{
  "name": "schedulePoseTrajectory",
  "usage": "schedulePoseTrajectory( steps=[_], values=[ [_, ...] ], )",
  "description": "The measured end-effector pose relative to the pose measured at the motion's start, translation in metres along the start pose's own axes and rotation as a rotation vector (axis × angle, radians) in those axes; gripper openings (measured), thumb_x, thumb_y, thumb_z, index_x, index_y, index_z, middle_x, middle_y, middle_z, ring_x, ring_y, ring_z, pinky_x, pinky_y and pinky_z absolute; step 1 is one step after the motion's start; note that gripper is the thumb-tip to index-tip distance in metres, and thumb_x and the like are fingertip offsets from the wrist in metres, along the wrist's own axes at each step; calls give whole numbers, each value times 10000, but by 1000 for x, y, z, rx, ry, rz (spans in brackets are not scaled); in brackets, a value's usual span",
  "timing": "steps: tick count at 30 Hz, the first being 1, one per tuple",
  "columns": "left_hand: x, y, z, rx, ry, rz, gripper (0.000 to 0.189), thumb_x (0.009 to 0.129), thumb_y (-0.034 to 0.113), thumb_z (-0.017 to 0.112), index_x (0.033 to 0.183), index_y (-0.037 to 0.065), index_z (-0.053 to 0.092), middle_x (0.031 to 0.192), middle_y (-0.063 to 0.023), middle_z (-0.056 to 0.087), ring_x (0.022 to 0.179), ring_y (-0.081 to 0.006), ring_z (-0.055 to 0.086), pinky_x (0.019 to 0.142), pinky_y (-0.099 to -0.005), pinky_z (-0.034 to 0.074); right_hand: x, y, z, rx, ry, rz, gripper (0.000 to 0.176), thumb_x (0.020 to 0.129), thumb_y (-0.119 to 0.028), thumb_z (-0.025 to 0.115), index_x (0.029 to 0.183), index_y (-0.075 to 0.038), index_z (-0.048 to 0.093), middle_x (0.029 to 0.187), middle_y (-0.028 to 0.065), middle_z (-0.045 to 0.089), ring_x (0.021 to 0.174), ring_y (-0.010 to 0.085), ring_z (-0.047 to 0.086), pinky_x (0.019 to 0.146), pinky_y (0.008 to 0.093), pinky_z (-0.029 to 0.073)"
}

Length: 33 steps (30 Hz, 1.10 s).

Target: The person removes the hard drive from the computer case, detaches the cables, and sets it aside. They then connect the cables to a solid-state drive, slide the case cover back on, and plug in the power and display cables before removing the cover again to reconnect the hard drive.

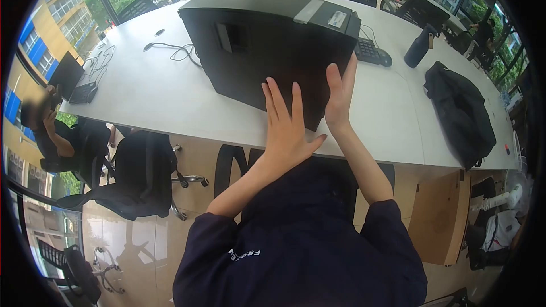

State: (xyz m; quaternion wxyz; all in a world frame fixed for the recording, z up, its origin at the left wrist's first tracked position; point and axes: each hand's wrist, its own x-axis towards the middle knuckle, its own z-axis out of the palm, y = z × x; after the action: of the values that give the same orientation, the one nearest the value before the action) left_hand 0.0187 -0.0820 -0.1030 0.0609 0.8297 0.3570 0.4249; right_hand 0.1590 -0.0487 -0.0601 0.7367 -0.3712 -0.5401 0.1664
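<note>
A large black computer tower (278,48) stands on the white table (153,94) in front of me. It has a white label and a light strip on top. My left hand (286,128) rests against the tower's near side, low down, with fingers spread and thumb out to the right. At the tower's right edge is my right hand (341,94), its fingers stretched upward along the end and its thumb on the near side. Neither hand is wrapped around the tower. The tower's far side is hidden.
To the right lie a keyboard (368,51), a mouse (386,58), a dark bottle (419,46) and a black bag (460,113). Cables (176,51) run out on the left. A person (54,131) sits at left near office chairs (145,173). A cardboard box (438,216) stands below right.
</note>
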Motion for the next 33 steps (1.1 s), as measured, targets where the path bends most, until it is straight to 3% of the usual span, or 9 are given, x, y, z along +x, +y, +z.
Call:
schedulePoseTrajectory(
  steps=[9,12,15,17,21,23,26,30,33],
  values=[
    [0,-24,47,113,178,21,1416,634,302,927,1578,-7,-82,1529,-480,-136,1414,-698,-68,1101,-772,140,-7,3,8,136,-105,-69,723,1090,-503,275,1574,21,160,1573,168,284,1477,267,250,1209,385,181],
    [0,-31,40,27,239,46,1362,657,253,889,1583,23,-82,1533,-479,-120,1404,-714,-68,1033,-822,197,-16,-21,19,-164,-82,-88,819,1062,-544,356,1554,71,131,1543,257,238,1463,351,209,1206,437,145],
    [-3,-55,24,-25,225,115,1357,660,215,858,1574,32,-129,1542,-455,-164,1406,-703,-112,1079,-802,125,-17,0,27,-132,-128,-29,834,1046,-530,432,1538,70,125,1479,269,285,1419,355,254,1199,439,157],
    [-6,-69,8,-59,176,100,1375,661,221,861,1571,53,-155,1557,-418,-203,1425,-673,-129,1134,-747,86,-12,-7,26,40,-139,46,921,977,-497,619,1520,63,131,1439,264,307,1377,351,305,1171,440,236],
    [-7,-102,-24,-160,68,90,1417,653,249,898,1576,91,-164,1591,-354,-217,1490,-566,-113,1212,-616,129,14,-19,33,34,-355,98,1061,817,-436,828,1535,-17,169,1420,251,353,1360,349,352,1107,452,351],
    [-7,-118,-37,-241,-5,61,1458,634,251,921,1572,75,-181,1638,-272,-178,1546,-427,-78,1235,-545,163,26,-24,44,27,-396,72,1097,758,-416,884,1538,-54,203,1425,241,369,1352,354,373,1085,457,384],
    [-10,-143,-54,-321,-19,-7,1429,603,259,941,1609,81,-58,1674,-222,-75,1550,-400,75,1229,-512,249,43,-31,64,-391,-304,-563,1001,696,-340,928,1487,-101,364,1506,161,361,1410,339,372,1100,479,398],
    [-12,-157,-78,-321,-58,-193,1324,586,206,949,1617,60,131,1664,-181,193,1504,-336,295,1128,-480,433,42,-21,99,-264,-357,-562,860,676,-321,910,1401,-120,494,1478,171,375,1299,400,383,1086,505,367],
    [-18,-175,-86,-330,-95,-277,1235,598,196,944,1594,32,233,1624,-187,302,1471,-338,363,1132,-472,426,32,-22,121,-368,-252,-598,830,677,-320,904,1385,-138,511,1482,166,364,1269,407,380,1065,508,368]
  ],
)
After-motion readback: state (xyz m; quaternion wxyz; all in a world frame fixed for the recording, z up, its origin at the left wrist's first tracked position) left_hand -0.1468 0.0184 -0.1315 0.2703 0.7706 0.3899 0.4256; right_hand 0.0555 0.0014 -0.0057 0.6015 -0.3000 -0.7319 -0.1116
